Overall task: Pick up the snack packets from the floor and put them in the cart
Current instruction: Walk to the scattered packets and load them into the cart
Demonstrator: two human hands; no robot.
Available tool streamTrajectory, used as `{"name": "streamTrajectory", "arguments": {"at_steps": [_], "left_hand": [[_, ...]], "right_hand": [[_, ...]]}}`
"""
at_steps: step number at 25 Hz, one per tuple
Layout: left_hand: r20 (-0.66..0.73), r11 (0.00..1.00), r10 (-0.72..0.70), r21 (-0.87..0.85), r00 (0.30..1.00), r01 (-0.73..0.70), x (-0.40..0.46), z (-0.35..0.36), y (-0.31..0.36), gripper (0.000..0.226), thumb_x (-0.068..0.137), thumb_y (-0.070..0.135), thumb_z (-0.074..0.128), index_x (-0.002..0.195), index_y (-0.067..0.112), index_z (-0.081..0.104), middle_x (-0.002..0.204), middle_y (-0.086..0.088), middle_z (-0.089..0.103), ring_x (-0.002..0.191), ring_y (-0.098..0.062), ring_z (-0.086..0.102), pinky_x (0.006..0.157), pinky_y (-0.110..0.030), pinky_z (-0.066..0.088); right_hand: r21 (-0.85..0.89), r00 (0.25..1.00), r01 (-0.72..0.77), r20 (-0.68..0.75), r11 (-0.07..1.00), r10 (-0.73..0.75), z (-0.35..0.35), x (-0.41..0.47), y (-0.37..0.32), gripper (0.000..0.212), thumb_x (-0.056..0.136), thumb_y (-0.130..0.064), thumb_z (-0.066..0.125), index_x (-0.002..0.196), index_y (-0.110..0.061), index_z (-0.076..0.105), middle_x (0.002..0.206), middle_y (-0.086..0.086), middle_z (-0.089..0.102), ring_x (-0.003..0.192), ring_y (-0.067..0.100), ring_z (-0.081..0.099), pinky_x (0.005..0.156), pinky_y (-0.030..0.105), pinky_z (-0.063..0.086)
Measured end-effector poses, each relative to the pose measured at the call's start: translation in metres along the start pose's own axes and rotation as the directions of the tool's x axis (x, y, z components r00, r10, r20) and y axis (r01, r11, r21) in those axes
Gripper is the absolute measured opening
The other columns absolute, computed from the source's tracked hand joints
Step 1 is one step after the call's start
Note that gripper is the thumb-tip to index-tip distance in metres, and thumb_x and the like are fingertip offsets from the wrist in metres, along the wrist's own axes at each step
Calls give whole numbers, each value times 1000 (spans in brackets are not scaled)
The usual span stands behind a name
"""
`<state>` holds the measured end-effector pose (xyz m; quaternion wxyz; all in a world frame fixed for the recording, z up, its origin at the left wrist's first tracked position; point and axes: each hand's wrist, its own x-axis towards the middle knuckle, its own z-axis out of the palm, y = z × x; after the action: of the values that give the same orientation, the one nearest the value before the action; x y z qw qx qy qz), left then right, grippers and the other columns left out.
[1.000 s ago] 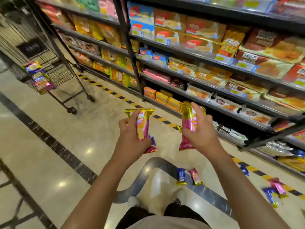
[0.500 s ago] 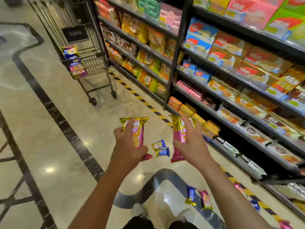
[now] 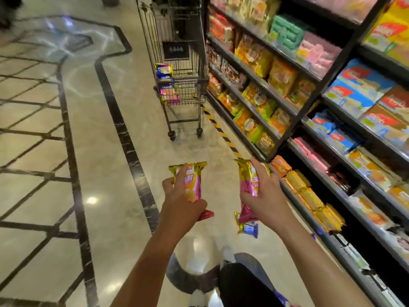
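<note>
My left hand (image 3: 180,203) grips a pink and gold snack packet (image 3: 192,185) held upright. My right hand (image 3: 263,196) grips a second pink and gold snack packet (image 3: 249,185) the same way. Ahead stands the wire shopping cart (image 3: 177,63), beside the shelves, with several blue and pink packets (image 3: 166,85) inside at its near side. Two small packets, gold and blue (image 3: 247,228), lie on the floor just below my right hand. A blue packet edge (image 3: 280,298) shows near my leg at the bottom.
Store shelves (image 3: 309,111) packed with snacks run along the right side. A yellow-black striped line (image 3: 221,131) marks the floor at the shelf base. Polished marble floor (image 3: 99,151) with dark inlay bands spreads to the left. My shoes (image 3: 225,255) show below.
The view has swung toward the cart, which now stands straight ahead and nearer. Both hands still hold their packets. The floor packets have slid down and behind in view.
</note>
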<state>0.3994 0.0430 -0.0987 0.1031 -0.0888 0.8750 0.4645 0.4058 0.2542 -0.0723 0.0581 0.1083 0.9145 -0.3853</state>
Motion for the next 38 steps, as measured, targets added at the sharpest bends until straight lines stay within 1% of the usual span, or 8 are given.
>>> {"name": "streamTrajectory", "arguments": {"at_steps": [5, 14, 17, 20, 24, 28, 32, 38], "left_hand": [[-122, 993, -73, -105, 990, 60, 51, -32, -11, 101, 76, 15, 78, 152, 44, 17, 131, 5, 25, 109, -19, 52, 62, -9, 45], [-326, 971, -195, -196, 925, 135, 162, -87, 4, 99, 75, 22, 80, 143, 57, 17, 125, 10, 28, 104, -22, 61, 77, -39, 62], [-357, 959, -241, -230, 902, 165, 187, -99, 7, 100, 76, 23, 81, 142, 60, 17, 127, 9, 28, 107, -20, 56, 80, -40, 62], [-396, 952, -288, -214, 872, 217, 209, -115, 11, 102, 76, 19, 79, 145, 58, 14, 131, 8, 26, 107, -19, 51, 81, -40, 61], [-471, 951, -307, -124, 827, 283, 241, -143, 1, 101, 80, 22, 78, 152, 47, 12, 130, 6, 26, 102, -12, 46, 74, -19, 53], [-464, 949, -314, -164, 829, 268, 286, -182, -23, 95, 83, 24, 78, 151, 46, 16, 124, 8, 27, 93, -7, 49, 57, -6, 40], [-440, 958, -285, -148, 852, 245, 334, -227, -39, 93, 83, 23, 76, 152, 44, 16, 129, 5, 27, 102, -11, 47, 64, -10, 44], [-315, 954, -274, -210, 909, 215, 409, -303, -62, 93, 82, 20, 74, 149, 49, 16, 129, 4, 27, 103, -14, 52, 81, -30, 58]], "right_hand": [[-34, 993, 90, 84, 995, -87, 23, 75, -41, 79, 90, -31, 65, 151, -47, 16, 125, 6, 36, 80, 9, 50, 55, 14, 32], [23, 949, 232, 214, 972, -232, 47, 243, -116, 71, 94, -32, 61, 150, -45, 21, 124, 8, 36, 84, 12, 49, 59, 13, 37], [42, 917, 306, 256, 951, -306, 56, 282, -147, 68, 95, -31, 61, 151, -41, 24, 123, 7, 37, 84, 9, 43, 60, 6, 28], [52, 889, 342, 305, 938, -341, 66, 312, -175, 69, 93, -32, 62, 150, -43, 24, 127, 9, 39, 84, 9, 42, 63, 12, 33], [76, 851, 388, 354, 919, -389, 88, 346, -205, 71, 92, -29, 61, 150, -44, 22, 132, 7, 37, 87, 12, 41, 67, 24, 36], [77, 855, 360, 370, 930, -362, 119, 386, -242, 73, 93, -26, 61, 151, -45, 21, 134, 7, 35, 91, 14, 44, 63, 13, 32], [71, 874, 348, 336, 935, -351, 151, 420, -285, 73, 92, -23, 62, 149, -47, 23, 128, 8, 38, 84, -6, 43, 59, 11, 33], [50, 907, 290, 304, 956, -291, 204, 465, -358, 70, 94, -26, 61, 148, -47, 24, 129, 5, 37, 86, -5, 44, 61, 12, 35]]}}
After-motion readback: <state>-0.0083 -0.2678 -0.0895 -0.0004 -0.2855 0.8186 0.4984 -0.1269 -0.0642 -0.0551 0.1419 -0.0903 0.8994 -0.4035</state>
